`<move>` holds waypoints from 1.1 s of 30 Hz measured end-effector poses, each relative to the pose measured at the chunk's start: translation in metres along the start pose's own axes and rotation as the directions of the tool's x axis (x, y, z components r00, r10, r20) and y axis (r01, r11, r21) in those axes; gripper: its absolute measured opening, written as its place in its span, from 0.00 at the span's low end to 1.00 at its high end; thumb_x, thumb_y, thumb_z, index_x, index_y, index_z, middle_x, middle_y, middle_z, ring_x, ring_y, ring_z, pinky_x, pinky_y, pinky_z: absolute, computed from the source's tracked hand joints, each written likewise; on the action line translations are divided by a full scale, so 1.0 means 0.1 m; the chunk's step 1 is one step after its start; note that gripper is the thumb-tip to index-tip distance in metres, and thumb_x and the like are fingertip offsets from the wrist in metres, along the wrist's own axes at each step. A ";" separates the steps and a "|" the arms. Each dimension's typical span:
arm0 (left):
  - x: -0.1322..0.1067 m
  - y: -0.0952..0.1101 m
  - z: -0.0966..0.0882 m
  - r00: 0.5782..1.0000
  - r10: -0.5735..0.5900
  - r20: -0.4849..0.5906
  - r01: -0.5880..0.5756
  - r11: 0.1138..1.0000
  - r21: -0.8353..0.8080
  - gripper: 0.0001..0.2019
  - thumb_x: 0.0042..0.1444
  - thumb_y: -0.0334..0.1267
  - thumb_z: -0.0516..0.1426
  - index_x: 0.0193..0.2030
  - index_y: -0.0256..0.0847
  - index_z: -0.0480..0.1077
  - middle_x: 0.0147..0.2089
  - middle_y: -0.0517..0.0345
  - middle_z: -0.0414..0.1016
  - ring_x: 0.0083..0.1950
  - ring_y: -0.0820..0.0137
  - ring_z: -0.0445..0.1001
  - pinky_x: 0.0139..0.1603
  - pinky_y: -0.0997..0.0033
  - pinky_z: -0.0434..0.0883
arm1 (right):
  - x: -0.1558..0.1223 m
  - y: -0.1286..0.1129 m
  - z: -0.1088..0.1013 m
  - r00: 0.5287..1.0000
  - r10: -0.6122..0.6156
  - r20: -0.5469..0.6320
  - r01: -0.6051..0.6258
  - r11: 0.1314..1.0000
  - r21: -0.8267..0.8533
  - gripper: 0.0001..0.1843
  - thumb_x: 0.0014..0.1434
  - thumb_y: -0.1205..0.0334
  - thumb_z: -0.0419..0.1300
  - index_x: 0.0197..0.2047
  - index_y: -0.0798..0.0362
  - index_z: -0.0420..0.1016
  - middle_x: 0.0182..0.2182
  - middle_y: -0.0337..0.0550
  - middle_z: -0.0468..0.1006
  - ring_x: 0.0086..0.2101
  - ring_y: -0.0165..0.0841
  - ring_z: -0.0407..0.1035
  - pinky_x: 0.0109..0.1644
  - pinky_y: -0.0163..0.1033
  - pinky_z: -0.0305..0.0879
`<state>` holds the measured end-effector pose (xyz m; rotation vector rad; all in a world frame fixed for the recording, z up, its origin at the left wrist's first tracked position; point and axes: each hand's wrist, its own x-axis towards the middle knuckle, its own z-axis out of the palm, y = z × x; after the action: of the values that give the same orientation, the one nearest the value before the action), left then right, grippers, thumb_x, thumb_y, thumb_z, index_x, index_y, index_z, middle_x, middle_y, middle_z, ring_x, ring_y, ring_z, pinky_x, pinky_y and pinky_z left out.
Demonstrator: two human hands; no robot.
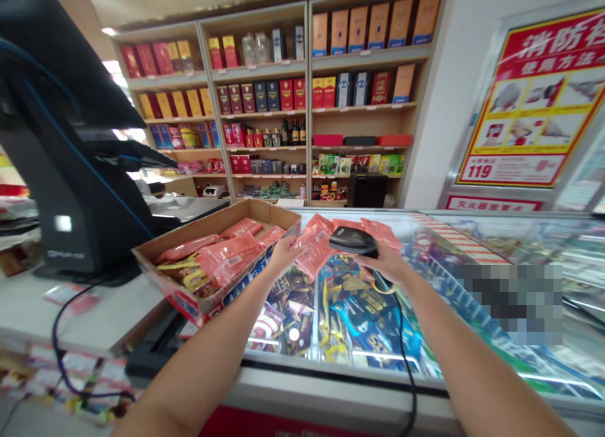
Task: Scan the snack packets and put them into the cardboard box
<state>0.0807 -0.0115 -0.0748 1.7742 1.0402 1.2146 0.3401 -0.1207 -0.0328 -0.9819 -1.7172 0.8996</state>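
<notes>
Item 1. Open cardboard box (185,303), set at a slant beside the glass-topped display case, its near corner over a black flat unit (151,352). Contents: a loose heap of pinkish-red packets (231,254), at least one with a white label, and yellow-brown packets (191,279) in the near left corner.

Item 2. Pinkish-red packet (314,248), with a pale label; located just right of the box, above the glass. Left hand (284,254): grip pinching the packet by its left edge, beside the box's right corner.

Item 3. Black handheld barcode scanner (352,238), corded. Right hand (385,263): grip wrapped around the handle, scanner head turned left, near the pinched packet. Black cable (404,336) trails down over the case front.

Item 4. Further pinkish-red packets (385,232), lying on the glass behind the scanner.

Item 5. Glass-topped display case (331,377). Contents, seen through the glass: brown packs (288,304) at left, yellow packs (333,336) in the middle, blue packs (373,317) to their right; smaller wording illegible.

Item 6. White desk (28,311), at left, bearing a black checkout terminal (89,191).

Item 7. Wall shelving (308,77). Contents: upright tan-orange cartons (359,30), yellow cartons (177,104), dark bottles (293,132).
</notes>
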 end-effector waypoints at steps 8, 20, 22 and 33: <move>0.00 -0.02 0.00 1.000 -0.007 -0.004 0.007 1.000 -0.024 0.15 0.42 0.47 0.62 0.28 0.36 0.70 0.22 0.63 0.67 0.24 0.74 0.66 0.24 0.77 0.62 | -0.01 -0.02 0.00 0.996 0.071 0.050 -0.069 0.997 -0.045 0.21 0.50 0.47 0.69 0.38 0.54 0.73 0.13 0.31 0.69 0.13 0.29 0.62 0.21 0.36 0.61; -0.02 0.17 0.04 0.984 -0.140 -0.106 0.094 0.930 -0.356 0.21 0.36 0.51 0.66 0.29 0.36 0.71 0.23 0.61 0.70 0.23 0.74 0.67 0.24 0.76 0.63 | 0.06 0.02 0.01 0.978 -0.039 -0.204 0.058 0.994 0.088 0.16 0.47 0.53 0.70 0.35 0.55 0.77 0.13 0.34 0.70 0.12 0.30 0.63 0.16 0.34 0.60; 0.03 0.28 0.07 0.977 -0.174 -0.126 0.103 0.895 -0.434 0.20 0.35 0.51 0.67 0.27 0.37 0.70 0.22 0.61 0.70 0.23 0.74 0.67 0.24 0.75 0.64 | 0.09 0.05 0.00 0.947 -0.043 -0.317 0.091 0.986 0.139 0.15 0.47 0.52 0.70 0.29 0.54 0.74 0.14 0.35 0.70 0.12 0.29 0.63 0.15 0.34 0.60; 0.70 0.83 0.87 0.939 -0.331 -0.096 0.250 0.846 -0.471 0.11 0.50 0.36 0.64 0.24 0.37 0.67 0.21 0.59 0.70 0.26 0.70 0.74 0.32 0.70 0.74 | 0.11 -0.04 -0.12 0.682 0.027 -0.731 0.417 0.807 0.419 0.16 0.45 0.52 0.70 0.28 0.52 0.69 0.16 0.33 0.71 0.14 0.30 0.65 0.15 0.35 0.64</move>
<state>0.1966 0.0072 -0.0002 1.1196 0.9811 1.3042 0.3474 -0.1107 -0.0220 -0.5828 -0.7827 0.6712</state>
